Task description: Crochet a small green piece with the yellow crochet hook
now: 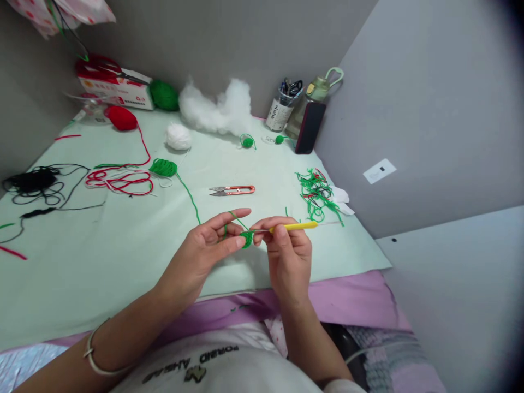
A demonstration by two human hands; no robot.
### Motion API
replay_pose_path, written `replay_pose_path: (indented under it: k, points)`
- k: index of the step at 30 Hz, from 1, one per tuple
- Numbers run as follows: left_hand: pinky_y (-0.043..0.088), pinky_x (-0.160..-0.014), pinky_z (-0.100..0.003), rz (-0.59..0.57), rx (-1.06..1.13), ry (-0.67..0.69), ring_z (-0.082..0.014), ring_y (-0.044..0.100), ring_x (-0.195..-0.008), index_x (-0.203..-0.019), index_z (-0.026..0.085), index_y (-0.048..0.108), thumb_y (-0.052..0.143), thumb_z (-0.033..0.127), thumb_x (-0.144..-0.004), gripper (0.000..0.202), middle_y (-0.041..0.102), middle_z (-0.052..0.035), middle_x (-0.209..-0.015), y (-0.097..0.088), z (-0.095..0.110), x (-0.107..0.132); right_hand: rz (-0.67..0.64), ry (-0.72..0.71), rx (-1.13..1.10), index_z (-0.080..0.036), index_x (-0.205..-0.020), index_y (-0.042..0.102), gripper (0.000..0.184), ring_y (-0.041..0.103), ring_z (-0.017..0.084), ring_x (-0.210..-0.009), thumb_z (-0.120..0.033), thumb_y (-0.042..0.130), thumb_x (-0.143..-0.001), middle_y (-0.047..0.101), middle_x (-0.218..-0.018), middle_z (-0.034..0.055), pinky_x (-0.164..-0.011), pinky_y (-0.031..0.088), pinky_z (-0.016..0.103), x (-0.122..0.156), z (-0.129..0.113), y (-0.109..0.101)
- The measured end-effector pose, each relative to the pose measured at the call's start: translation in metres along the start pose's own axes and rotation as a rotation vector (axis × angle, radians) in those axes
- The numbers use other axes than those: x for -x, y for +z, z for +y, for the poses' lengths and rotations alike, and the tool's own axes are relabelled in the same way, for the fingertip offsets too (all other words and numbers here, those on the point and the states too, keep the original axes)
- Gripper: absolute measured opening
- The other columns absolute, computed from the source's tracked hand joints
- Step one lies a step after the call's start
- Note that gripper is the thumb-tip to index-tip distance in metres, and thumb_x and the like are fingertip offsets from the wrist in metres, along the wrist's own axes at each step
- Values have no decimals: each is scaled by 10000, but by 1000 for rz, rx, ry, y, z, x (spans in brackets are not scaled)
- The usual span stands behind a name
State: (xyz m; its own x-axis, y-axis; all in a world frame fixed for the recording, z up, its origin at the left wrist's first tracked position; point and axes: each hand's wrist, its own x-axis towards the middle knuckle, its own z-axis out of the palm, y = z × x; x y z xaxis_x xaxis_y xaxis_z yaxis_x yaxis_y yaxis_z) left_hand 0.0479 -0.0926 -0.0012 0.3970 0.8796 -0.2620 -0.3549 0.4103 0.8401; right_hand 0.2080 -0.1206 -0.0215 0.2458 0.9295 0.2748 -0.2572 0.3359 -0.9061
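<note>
My left hand (213, 240) pinches a small green crochet piece (246, 239) between thumb and fingers, its index finger stretched out with green yarn looped over it. That strand leads back to a small green yarn bundle (164, 167) on the table. In my right hand (289, 248) is a crochet hook with a yellow handle (295, 226), gripped between thumb and fingers. The hook's metal shaft points left and meets the top of the green piece. Beyond my hands lie orange-handled thread snips (232, 190), touched by neither hand.
Yarn scraps (315, 194) lie at the right. White stuffing (216, 106), a white yarn ball (178, 136) and a red yarn ball (121, 118) are at the back. A phone (310, 128) leans by a bottle (319, 87) and a pen cup (280, 112). Black yarn (33, 179) sits left.
</note>
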Motion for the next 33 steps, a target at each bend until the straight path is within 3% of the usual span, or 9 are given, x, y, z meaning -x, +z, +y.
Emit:
replay_pose_path:
  k: [6, 14, 16, 18, 21, 24, 26, 30, 33]
  points:
    - [478, -879, -290, 27, -133, 74, -158, 597, -868, -1213, 338, 832, 876, 315, -842, 374, 654, 16, -866, -5, -1, 0, -37, -106, 142, -237, -1009, 773, 210, 733, 139, -755, -275, 578, -1077, 798, -941, 28, -722, 619, 297, 3, -7, -3]
    - [447, -947, -299, 256, -409, 337, -161, 560, -871, -1198, 324, 827, 840, 156, -802, 430, 666, 33, -855, 8, -4, 5, -201, -636, 756, -213, -1219, 704, 283, 748, 200, -939, -82, 537, -1032, 780, -1011, 85, -793, 634, 358, 9, -5, -4]
    - [465, -925, -290, 220, -294, 274, -153, 567, -849, -1234, 322, 816, 863, 163, -782, 481, 681, 36, -845, 10, -5, 5, -170, -752, 875, -200, -1232, 722, 296, 739, 202, -956, -70, 577, -1009, 760, -1031, 101, -790, 635, 346, 10, 1, -3]
    - [497, -874, -287, 93, -62, 71, -150, 594, -825, -1252, 288, 814, 893, 244, -772, 488, 700, 21, -835, 8, -6, 3, -116, -839, 912, -213, -1220, 754, 293, 733, 209, -989, -82, 610, -1000, 742, -1063, 108, -797, 637, 343, 10, 5, -3]
    - [530, -885, -285, -20, 214, -149, -150, 640, -845, -1166, 211, 849, 921, 318, -751, 435, 728, -14, -869, 3, -2, -2, -50, -613, 662, -257, -1168, 773, 255, 724, 183, -896, -146, 584, -1038, 741, -1009, 68, -748, 628, 327, 7, 4, -1]
    - [520, -915, -267, 18, 200, -88, -132, 644, -848, -1198, 231, 841, 918, 282, -778, 430, 721, 5, -848, 1, 2, -4, 35, -319, 301, -267, -1043, 777, 227, 663, 137, -701, -216, 557, -1069, 708, -893, 21, -633, 591, 295, 1, -3, 2]
    - [514, -887, -267, 43, 115, 0, -132, 633, -825, -1248, 273, 819, 922, 260, -781, 478, 704, 27, -811, 2, 2, -3, -2, -254, 242, -258, -1001, 777, 217, 673, 144, -706, -248, 570, -1068, 721, -896, 27, -620, 594, 295, -1, -4, 4]
    - [499, -867, -257, 87, 32, 111, -129, 615, -821, -1310, 303, 784, 920, 225, -787, 546, 720, 37, -824, 7, -3, 0, -61, -512, 610, -283, -1137, 784, 239, 751, 194, -929, -149, 620, -1028, 783, -1028, 59, -765, 644, 336, 5, 5, 3]
    - [512, -829, -251, 15, 167, -62, -132, 623, -805, -1268, 243, 806, 926, 273, -772, 512, 726, 9, -832, 6, -3, -1, -53, -744, 843, -309, -1228, 773, 336, 753, 202, -990, -101, 639, -1001, 780, -1139, 77, -796, 641, 339, 10, 11, 0]
